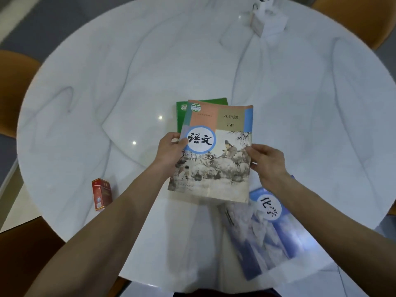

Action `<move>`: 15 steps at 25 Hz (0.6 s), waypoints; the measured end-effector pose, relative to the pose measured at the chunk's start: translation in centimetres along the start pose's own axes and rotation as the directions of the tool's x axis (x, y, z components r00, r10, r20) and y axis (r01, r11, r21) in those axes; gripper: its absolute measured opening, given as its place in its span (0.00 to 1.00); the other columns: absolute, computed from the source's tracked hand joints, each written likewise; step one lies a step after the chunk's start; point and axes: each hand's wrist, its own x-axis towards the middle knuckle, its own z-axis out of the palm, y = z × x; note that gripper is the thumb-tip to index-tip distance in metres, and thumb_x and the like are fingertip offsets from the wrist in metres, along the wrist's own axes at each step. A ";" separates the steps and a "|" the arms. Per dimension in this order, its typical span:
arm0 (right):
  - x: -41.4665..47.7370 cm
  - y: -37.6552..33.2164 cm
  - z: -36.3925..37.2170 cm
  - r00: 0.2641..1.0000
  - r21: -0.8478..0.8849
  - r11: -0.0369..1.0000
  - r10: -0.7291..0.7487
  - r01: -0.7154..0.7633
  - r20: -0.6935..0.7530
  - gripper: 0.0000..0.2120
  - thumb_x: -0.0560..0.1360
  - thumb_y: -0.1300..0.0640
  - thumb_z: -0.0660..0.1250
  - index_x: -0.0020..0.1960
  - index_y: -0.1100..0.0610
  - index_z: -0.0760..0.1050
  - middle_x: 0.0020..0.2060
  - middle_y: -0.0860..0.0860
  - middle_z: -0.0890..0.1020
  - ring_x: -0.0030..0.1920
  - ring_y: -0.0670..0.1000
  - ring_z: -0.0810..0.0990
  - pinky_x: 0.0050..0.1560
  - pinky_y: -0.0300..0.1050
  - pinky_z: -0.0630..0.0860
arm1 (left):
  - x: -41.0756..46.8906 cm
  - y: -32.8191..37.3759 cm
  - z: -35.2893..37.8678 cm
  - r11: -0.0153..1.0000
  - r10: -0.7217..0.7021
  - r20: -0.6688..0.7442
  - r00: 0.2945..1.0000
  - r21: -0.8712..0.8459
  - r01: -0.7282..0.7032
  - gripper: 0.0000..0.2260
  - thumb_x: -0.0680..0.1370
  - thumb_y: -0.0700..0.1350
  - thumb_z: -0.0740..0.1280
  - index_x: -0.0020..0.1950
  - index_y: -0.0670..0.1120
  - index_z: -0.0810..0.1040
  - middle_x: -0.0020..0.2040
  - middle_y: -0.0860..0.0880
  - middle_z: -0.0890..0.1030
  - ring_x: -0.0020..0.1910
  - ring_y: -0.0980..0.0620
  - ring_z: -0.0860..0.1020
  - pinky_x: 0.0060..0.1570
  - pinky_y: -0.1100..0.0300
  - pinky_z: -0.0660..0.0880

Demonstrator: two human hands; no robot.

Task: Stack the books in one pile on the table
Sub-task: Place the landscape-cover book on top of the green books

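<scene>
A textbook with a painted landscape cover (214, 155) is held a little above the round white marble table (107, 93), near its middle. My left hand (171, 153) grips the book's left edge, thumb on the cover. My right hand (266, 161) holds its right edge. Under its far left corner lies a green book (182, 113), mostly covered. A blue book (265, 232) lies flat near the table's front right edge, partly under my right forearm.
A small red box (101, 194) stands near the table's front left edge. A white tissue box (267, 20) sits at the far side. Brown chairs (12, 82) ring the table on the left and far right.
</scene>
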 end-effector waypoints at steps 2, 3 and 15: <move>3.0 -1.3 1.1 1.000 -0.050 0.999 -0.004 0.005 0.007 0.10 0.74 0.66 0.68 0.54 0.67 0.77 0.38 0.55 0.81 0.37 0.52 0.78 0.38 0.42 0.77 | 1.7 0.7 0.5 1.000 -0.011 -0.047 0.999 -0.006 0.011 0.04 0.78 0.42 0.64 0.51 0.45 0.72 0.53 0.44 0.77 0.48 0.47 0.74 0.41 0.57 0.70; 4.4 -1.9 1.6 1.000 -0.076 0.997 -0.011 0.011 0.011 0.09 0.74 0.66 0.68 0.54 0.66 0.78 0.40 0.57 0.81 0.39 0.53 0.78 0.41 0.44 0.77 | 2.5 0.9 0.8 1.000 -0.017 -0.063 0.998 -0.011 0.017 0.04 0.78 0.42 0.64 0.52 0.45 0.72 0.53 0.44 0.76 0.46 0.47 0.74 0.39 0.58 0.70; 14.5 -2.2 5.7 0.996 -0.304 0.952 -0.009 0.035 0.089 0.09 0.73 0.65 0.67 0.53 0.65 0.80 0.51 0.65 0.83 0.44 0.55 0.78 0.58 0.59 0.78 | 9.1 0.0 2.0 0.987 -0.002 -0.212 0.977 0.156 0.035 0.12 0.77 0.42 0.64 0.60 0.41 0.73 0.57 0.41 0.79 0.47 0.46 0.76 0.46 0.55 0.73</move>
